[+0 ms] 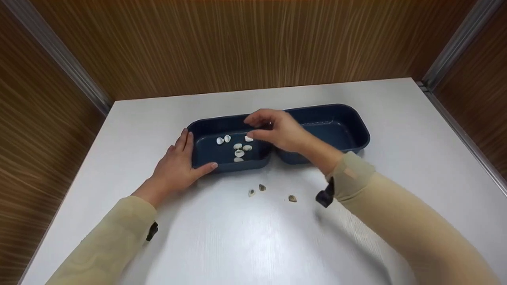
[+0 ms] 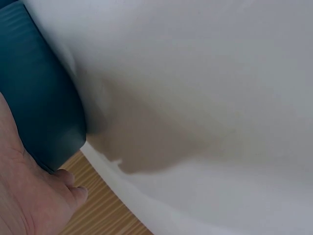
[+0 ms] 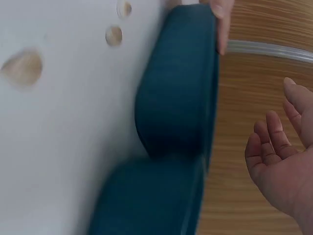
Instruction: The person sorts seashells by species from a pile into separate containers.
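Note:
My left hand [image 1: 176, 168] holds the left end of a dark blue rectangular tray [image 1: 233, 165], its thumb over the near rim and its fingers along the left end. Several small pale seashells [image 1: 239, 153] lie inside that tray. Above the tray's right part, my right hand [image 1: 279, 130] hovers with thumb and fingers apart and loosely bent. In the right wrist view, nothing shows between the fingers of the right hand [image 3: 281, 156]. One white shell [image 1: 248, 139] appears just below its thumb. The left wrist view shows the left palm [image 2: 34, 196] against the tray's outer wall [image 2: 44, 88].
A second dark blue tray [image 1: 358, 148] stands to the right, close beside the first. Three brownish shells lie on the white table in front: one shell [image 1: 252, 192], another shell [image 1: 262, 187] and a third shell [image 1: 292, 198]. Wood-grain panels [image 1: 257, 47] enclose the table.

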A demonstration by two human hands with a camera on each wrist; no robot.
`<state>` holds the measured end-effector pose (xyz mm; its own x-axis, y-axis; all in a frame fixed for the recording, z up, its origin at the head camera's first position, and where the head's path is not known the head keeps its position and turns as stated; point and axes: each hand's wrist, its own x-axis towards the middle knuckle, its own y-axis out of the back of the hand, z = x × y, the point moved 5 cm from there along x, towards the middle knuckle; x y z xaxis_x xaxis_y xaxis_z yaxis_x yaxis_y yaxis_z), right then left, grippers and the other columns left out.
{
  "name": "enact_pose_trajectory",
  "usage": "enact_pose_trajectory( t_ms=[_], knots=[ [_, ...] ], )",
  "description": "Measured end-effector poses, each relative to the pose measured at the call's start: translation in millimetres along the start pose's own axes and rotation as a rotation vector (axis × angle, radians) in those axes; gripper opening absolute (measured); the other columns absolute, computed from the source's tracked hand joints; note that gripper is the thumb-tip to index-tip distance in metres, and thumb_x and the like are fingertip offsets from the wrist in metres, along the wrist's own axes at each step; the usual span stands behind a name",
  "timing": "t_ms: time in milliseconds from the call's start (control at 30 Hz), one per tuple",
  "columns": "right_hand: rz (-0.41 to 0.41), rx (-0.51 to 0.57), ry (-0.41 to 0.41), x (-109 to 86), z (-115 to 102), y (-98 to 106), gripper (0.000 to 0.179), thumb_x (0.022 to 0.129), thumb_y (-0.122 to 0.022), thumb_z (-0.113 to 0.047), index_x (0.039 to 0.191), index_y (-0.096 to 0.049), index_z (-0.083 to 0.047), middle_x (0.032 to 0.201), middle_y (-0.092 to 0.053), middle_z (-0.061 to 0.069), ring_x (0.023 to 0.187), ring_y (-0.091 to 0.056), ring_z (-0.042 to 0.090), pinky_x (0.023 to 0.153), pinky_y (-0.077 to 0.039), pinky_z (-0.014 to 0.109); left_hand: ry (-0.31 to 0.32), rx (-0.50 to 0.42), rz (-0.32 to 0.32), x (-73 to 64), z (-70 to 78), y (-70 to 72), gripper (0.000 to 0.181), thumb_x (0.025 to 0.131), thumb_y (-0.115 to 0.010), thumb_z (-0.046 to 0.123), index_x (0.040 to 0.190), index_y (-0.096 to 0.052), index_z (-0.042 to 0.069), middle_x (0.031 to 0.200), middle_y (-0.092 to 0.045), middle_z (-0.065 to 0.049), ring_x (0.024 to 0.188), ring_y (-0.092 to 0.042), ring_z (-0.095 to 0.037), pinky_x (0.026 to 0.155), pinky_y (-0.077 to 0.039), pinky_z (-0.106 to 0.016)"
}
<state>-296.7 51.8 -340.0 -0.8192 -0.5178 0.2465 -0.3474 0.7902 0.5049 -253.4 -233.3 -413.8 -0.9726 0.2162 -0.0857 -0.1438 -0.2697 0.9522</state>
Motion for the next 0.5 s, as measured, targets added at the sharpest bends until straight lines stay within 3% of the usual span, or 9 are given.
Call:
enact_pose_trajectory(
  t_ms=[267,500],
  knots=[
    [0.094,-0.030,-0.009,-27.9,5.7,60.5,0.035,0.095,-0.082,-0.010,0.128,-0.073,-0.001,0.125,-0.071,0.016,0.120,-0.065,0.032,0.101,-0.052,0.038,-0.017,-0.012,0.027,-2.3,-4.2,1.8,0.129,0.090,-0.045,0.091,0.169,0.002,0.000,0.177,0.008,-0.019,0.157,-0.015,-0.053,0.127,-0.016,-0.060],
    [0.205,-0.213,-0.052,-63.0,26.0,112.6,0.044,0.097,-0.081,-0.020,0.137,-0.070,-0.006,0.136,-0.070,0.009,0.123,-0.065,0.024,0.101,-0.053,0.037,-0.022,-0.041,0.033,-6.3,-7.9,0.4,0.128,0.091,-0.048,0.088,0.168,0.002,-0.001,0.177,0.008,-0.019,0.156,-0.015,-0.055,0.126,-0.017,-0.062]
  ],
)
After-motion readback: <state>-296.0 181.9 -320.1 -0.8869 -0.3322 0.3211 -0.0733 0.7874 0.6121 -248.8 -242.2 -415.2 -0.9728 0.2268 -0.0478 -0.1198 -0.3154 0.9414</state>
